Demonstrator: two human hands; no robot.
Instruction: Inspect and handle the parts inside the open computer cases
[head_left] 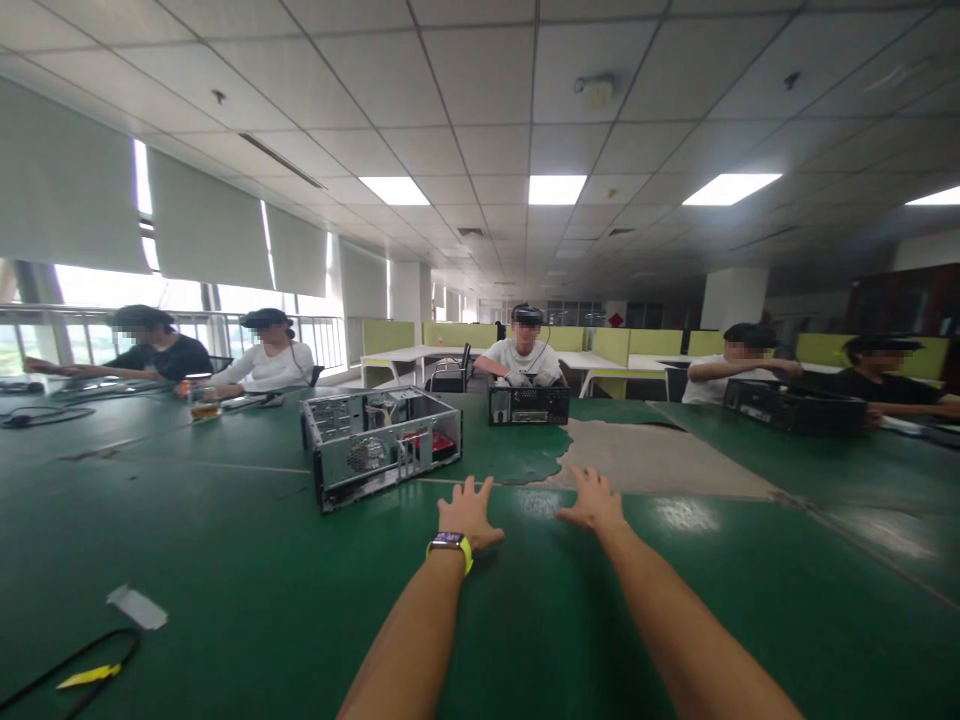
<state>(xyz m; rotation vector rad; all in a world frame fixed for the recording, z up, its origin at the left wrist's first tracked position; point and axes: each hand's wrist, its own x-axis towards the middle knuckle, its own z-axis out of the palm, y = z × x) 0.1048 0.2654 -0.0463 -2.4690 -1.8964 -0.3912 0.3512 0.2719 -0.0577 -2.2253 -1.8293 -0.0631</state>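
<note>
My left hand (470, 517) reaches forward over the green table (247, 590), fingers spread and nothing in it. A smartwatch (448, 542) with a bright yellow-green band is on that wrist. To the right, my right hand (595, 502) is also stretched out with its fingers apart, holding nothing. Whether the palms touch the tabletop, I cannot tell. An opened metal computer case (382, 440) lies on its side to the left of my left hand, apart from it. Its grille, frame and a red part inside show.
Across the table a person works at a black computer case (529, 405); another handles a dark case (799, 405) at right. Two people sit at left near a cup (202, 398). A black cable (112, 640) and white scrap (138, 607) lie front left. The covering is torn, exposing bare board (660, 460).
</note>
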